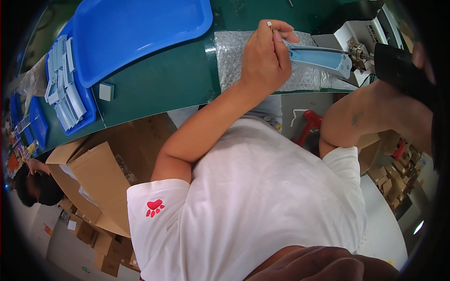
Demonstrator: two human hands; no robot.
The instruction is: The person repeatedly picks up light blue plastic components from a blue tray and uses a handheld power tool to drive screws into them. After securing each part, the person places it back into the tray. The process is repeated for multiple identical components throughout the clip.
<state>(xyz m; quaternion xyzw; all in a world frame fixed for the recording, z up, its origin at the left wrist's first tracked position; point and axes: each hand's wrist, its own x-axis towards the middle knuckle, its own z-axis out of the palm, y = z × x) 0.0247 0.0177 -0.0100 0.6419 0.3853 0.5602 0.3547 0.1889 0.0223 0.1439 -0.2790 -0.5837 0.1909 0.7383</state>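
My left hand is closed around the near end of a long light-blue plastic shell. A small white connector on thin wires pokes up between its thumb and fingers. From the right a black power screwdriver with a metal chuck points at the shell, its long thin bit lying along the shell's length. My right hand is at the screwdriver's body; only some fingers show at the right rim, the rest hidden behind it. Whether the bit touches a screw cannot be seen.
Bubble wrap lies under the work on the green table. Behind it stands a black-and-white box. At left are a large blue tray, stacked light-blue shells and a small pale block. Below are cardboard boxes and another person.
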